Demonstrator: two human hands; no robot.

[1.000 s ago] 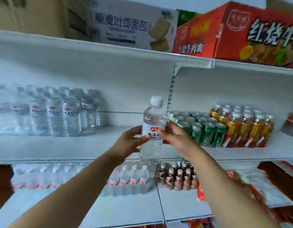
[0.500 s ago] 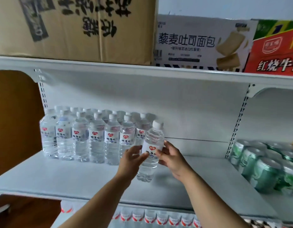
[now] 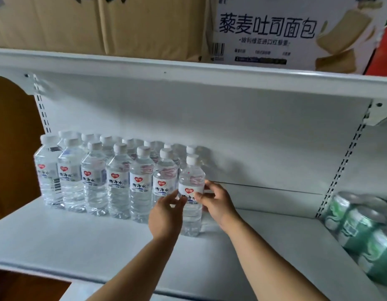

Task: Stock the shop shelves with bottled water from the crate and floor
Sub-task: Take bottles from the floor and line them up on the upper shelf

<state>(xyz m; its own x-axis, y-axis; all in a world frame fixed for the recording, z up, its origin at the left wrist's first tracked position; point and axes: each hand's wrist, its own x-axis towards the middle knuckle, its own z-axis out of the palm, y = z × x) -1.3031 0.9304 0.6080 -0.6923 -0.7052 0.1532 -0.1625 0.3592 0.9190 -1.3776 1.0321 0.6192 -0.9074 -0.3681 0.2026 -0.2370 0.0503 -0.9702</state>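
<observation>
I am steadying the water bottle point(image 3: 191, 192) upright at frame centre, my left hand point(image 3: 166, 213) and right hand point(image 3: 216, 203) pinching its label from either side, squaring it against the bottle row point(image 3: 105, 177). Bare shelf point(image 3: 264, 235) is lying open rightward before the green cans point(image 3: 362, 231).

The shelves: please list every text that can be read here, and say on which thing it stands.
"藜麦吐司面包": large print on the white carton on the top shelf.
Smaller lines and the barcode on that carton: too blurred to read.
"纯净水": labels of the water bottles, under a red heart logo whose letters are too small.
Brown carton: dark print cut off, unreadable.
Green cans: no readable text.
</observation>
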